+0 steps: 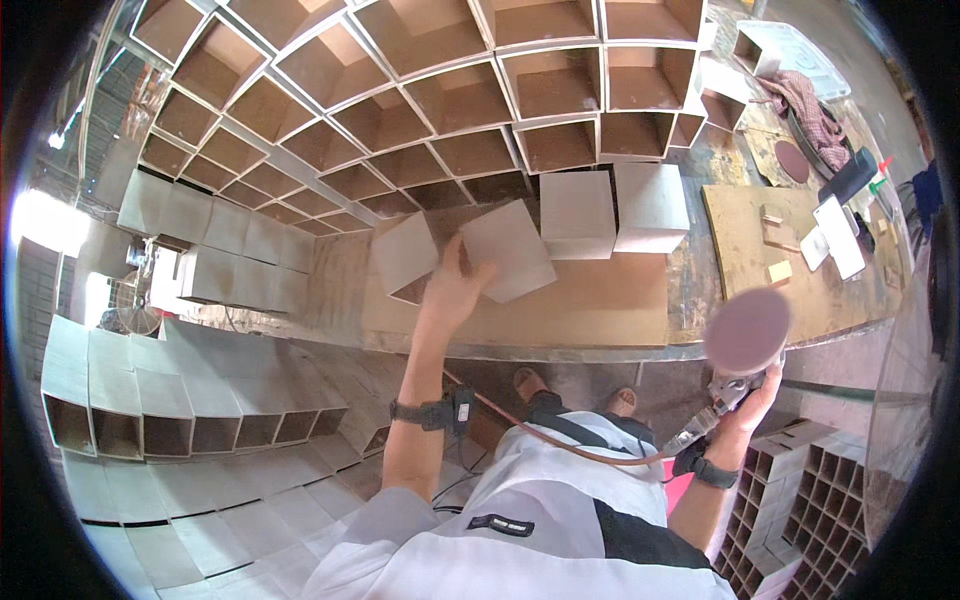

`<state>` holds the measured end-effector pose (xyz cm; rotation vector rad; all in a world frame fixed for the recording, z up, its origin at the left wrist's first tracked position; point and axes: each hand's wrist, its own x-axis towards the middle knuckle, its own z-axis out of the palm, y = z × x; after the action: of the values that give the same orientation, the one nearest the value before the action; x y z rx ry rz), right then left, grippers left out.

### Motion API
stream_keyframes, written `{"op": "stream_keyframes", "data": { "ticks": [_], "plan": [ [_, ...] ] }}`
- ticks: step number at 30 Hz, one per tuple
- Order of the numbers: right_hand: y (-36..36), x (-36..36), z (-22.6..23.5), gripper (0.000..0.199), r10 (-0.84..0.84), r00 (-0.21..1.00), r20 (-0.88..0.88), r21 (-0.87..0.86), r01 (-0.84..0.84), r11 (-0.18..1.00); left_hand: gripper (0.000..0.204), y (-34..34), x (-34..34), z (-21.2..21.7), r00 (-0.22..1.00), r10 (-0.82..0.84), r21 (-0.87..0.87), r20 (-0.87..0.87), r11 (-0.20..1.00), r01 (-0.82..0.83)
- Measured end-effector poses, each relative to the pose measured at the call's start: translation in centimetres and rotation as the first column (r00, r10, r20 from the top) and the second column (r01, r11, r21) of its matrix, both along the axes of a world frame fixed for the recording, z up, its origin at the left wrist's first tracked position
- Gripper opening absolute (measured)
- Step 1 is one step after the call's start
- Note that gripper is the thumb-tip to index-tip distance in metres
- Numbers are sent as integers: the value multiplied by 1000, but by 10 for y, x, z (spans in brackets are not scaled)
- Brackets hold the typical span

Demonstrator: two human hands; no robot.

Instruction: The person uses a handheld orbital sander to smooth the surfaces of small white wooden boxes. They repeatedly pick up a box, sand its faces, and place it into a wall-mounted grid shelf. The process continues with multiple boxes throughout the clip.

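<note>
My left hand (456, 288) is at the near left edge of a pale, whitish square box (510, 252) standing askew on the bench. Its thumb lies over the box's face and its fingers reach along the left side, gripping that edge. Close by on the left is another tilted pale box (403, 252), its open side partly showing. My right hand (757, 398) is wrapped round a hand-held disc sander (732, 385), off the bench's front edge. The sander's round reddish-brown sanding disc (747, 330) faces up and looks blurred. A brown hose (560, 445) runs from the sander across my front.
Two pale boxes (577, 215) stand right of the gripped one on a brown board (610, 305). Behind rises a wall of stacked open boxes (480, 100). More boxes (200, 380) fill the left. A spare disc (791, 161), cloth (800, 105) and phone stand (832, 240) sit on the right.
</note>
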<state>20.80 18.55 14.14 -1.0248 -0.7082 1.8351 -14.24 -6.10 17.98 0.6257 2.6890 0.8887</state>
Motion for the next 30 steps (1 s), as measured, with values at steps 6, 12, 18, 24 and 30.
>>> {"op": "stream_keyframes", "data": {
  "ticks": [6,12,18,24,30],
  "plan": [
    [10,9,-21,50,46,998,-42,11,-46,999,95,62,46,-31,929,34,-144,-368,985,-93],
    [23,5,-9,47,90,996,-27,13,-90,996,90,68,44,-40,940,-105,-380,-326,925,-28],
    [40,17,-2,45,205,978,-42,11,-204,979,74,21,67,-52,860,-91,-269,-502,962,-55],
    [64,23,-16,40,263,964,-39,74,-259,963,59,6,50,-42,710,-52,13,-702,996,86],
    [59,16,3,42,304,950,-69,46,-302,952,59,21,20,-52,717,99,69,-690,995,-72]
  ]
}}
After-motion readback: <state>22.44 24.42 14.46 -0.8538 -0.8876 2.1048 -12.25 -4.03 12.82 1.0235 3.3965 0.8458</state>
